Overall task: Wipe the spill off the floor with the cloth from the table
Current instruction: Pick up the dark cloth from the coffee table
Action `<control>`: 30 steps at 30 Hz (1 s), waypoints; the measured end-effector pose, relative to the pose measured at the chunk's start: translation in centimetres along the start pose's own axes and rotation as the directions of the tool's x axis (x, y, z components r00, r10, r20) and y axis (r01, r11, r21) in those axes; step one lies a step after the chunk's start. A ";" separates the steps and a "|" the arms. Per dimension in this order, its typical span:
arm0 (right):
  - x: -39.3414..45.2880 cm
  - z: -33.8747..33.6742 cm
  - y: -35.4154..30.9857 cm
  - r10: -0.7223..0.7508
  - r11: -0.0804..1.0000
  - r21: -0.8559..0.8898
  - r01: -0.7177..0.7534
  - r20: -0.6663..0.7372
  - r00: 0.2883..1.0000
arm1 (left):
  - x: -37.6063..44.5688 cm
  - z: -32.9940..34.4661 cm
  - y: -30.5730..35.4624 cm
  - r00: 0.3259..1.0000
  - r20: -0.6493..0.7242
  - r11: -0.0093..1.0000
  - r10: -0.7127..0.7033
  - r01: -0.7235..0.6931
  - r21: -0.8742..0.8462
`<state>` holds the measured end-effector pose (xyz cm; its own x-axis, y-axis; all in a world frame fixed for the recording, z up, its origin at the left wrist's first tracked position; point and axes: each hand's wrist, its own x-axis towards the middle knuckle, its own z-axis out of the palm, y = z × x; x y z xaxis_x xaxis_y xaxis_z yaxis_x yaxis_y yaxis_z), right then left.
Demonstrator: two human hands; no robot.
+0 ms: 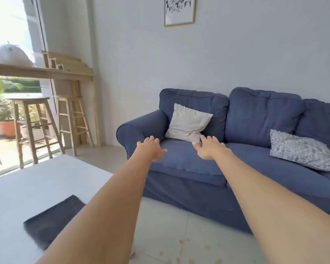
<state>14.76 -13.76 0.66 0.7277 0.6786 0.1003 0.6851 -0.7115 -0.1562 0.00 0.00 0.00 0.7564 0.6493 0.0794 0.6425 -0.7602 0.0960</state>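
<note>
A dark grey cloth (pixel 51 221) lies flat on the white table (pixel 32 185) at the lower left, partly hidden by my left forearm. On the pale tiled floor (pixel 170 225) between table and sofa, a yellowish spill (pixel 187 252) shows as scattered blotches at the bottom edge. My left hand (pixel 151 147) and my right hand (pixel 208 147) are both stretched out forward in the air, palms down, fingers spread, holding nothing. They hover in front of the sofa, well beyond the cloth and the spill.
A blue sofa (pixel 227 168) fills the right side, with a white cushion (pixel 188 122) and a patterned cushion (pixel 301 149). Two wooden stools (pixel 34 128) stand under a wooden counter (pixel 40 72) by the window at the left.
</note>
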 end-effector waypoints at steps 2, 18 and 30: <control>-0.5 0.8 -2.7 -0.047 0.999 0.008 0.046 0.031 0.998 | -1.1 0.2 -3.5 0.998 0.003 0.997 -0.069 0.069 0.037; 0.5 15.8 -26.3 -0.445 0.890 0.016 0.456 0.254 0.859 | -10.2 10.1 -29.6 0.835 0.197 0.858 -0.513 0.497 0.130; -2.7 26.6 -34.7 -0.550 0.833 0.243 0.497 0.265 0.792 | -12.6 14.4 -35.3 0.813 0.225 0.827 -0.537 0.560 -0.050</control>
<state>-11.88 13.91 -20.33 0.1906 0.9771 -0.0947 0.9241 -0.2112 -0.3186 -30.44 18.28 -18.68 0.2972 0.9313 -0.2107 0.9489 -0.2636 0.1734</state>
